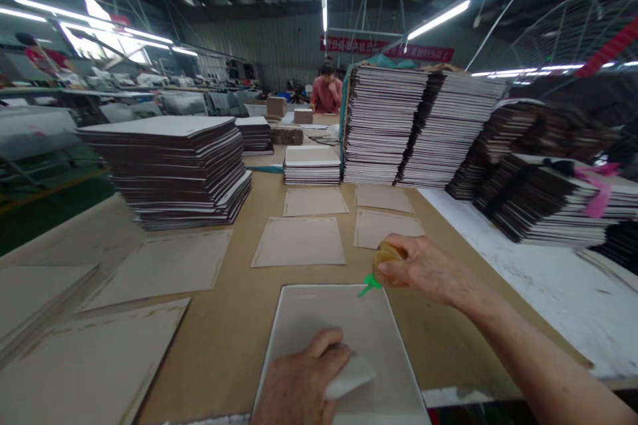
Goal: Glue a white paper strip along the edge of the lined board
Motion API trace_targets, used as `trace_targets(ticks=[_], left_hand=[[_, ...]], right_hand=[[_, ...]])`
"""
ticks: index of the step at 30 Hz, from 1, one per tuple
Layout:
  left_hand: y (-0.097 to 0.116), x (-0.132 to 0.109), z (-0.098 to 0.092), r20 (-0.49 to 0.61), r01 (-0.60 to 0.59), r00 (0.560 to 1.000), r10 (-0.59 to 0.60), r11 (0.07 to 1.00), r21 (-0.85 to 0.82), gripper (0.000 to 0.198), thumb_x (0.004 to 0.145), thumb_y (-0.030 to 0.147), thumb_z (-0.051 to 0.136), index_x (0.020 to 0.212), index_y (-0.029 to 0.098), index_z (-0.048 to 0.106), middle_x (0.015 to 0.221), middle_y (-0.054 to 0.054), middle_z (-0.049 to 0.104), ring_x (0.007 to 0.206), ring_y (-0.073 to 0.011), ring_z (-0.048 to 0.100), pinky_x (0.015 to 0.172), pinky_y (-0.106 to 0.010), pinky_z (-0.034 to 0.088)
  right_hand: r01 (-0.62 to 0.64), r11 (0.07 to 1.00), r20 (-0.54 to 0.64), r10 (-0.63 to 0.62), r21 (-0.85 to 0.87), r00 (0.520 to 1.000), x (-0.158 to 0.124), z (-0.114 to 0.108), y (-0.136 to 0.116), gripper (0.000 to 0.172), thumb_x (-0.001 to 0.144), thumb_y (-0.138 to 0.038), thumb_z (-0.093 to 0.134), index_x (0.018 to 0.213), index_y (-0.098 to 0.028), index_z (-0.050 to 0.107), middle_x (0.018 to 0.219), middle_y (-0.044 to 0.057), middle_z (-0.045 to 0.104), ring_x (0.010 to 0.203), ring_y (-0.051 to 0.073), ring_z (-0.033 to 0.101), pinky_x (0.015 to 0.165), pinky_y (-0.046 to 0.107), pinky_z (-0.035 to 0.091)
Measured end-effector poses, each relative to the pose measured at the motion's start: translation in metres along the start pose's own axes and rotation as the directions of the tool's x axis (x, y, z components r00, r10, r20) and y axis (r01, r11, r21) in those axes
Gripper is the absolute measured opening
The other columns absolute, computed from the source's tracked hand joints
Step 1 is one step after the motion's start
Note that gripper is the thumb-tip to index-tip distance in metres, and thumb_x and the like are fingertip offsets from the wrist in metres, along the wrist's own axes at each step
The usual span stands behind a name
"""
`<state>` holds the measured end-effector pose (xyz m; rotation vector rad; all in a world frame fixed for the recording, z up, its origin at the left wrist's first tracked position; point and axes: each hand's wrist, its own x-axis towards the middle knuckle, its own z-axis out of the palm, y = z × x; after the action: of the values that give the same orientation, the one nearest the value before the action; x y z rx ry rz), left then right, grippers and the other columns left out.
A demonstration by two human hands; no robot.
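Observation:
A grey square board (343, 319) lies flat on the brown table (224, 319) right in front of me. My left hand (299, 385) rests on its near edge, fingers closed on a white cloth pad (351, 375). My right hand (423, 269) hovers over the board's far right corner, gripping a small yellow glue bottle (386, 255) tipped down, its green nozzle (369, 285) just above the board.
Several grey boards (299, 242) lie spread across the table. Tall stacks of dark-edged boards stand at left (174, 169), centre back (383, 123) and right (543, 202). A person in a pink top (326, 89) stands far behind. White sheeting (548, 292) covers the right side.

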<state>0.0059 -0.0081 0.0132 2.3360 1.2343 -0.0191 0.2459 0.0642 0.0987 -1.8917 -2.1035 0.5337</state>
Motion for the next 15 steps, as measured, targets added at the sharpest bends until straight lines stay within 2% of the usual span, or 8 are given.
trace_targets(ticks=[4, 9, 15], left_hand=[[0.001, 0.001, 0.0, -0.016, 0.006, 1.0, -0.006, 1.0, 0.002, 0.065, 0.061, 0.007, 0.048, 0.122, 0.029, 0.054, 0.144, 0.004, 0.045, 0.113, -0.0214, 0.06, 0.097, -0.035, 0.051], [0.002, 0.001, 0.001, -0.02, 0.013, 1.0, -0.013, 1.0, 0.014, 0.066, 0.061, 0.005, 0.047, 0.121, 0.03, 0.053, 0.144, 0.005, 0.045, 0.113, -0.02, 0.06, 0.098, -0.036, 0.05], [-0.001, -0.001, 0.003, -0.024, 0.013, 1.0, -0.012, 1.0, 0.023, 0.064, 0.063, 0.005, 0.048, 0.122, 0.03, 0.052, 0.145, 0.005, 0.045, 0.109, -0.0203, 0.062, 0.095, -0.036, 0.052]], right_hand=[[-0.047, 0.997, -0.004, 0.048, 0.056, 0.999, -0.012, -0.006, 0.024, 0.018, 0.081, -0.037, 0.056, 0.073, -0.022, 0.061, 0.062, -0.002, 0.059, 0.056, 0.013, 0.05, 0.051, 0.025, 0.028], [-0.085, 0.962, -0.02, 0.094, 0.258, 0.995, -0.021, -0.005, 0.049, 0.017, 0.079, -0.037, 0.061, 0.075, -0.021, 0.063, 0.061, -0.003, 0.058, 0.056, 0.013, 0.049, 0.052, 0.023, 0.031], [-0.086, 0.93, -0.044, 0.109, 0.356, 0.993, -0.028, -0.001, 0.062, 0.02, 0.079, -0.04, 0.061, 0.077, -0.02, 0.065, 0.062, -0.004, 0.057, 0.055, 0.013, 0.048, 0.053, 0.024, 0.033]])
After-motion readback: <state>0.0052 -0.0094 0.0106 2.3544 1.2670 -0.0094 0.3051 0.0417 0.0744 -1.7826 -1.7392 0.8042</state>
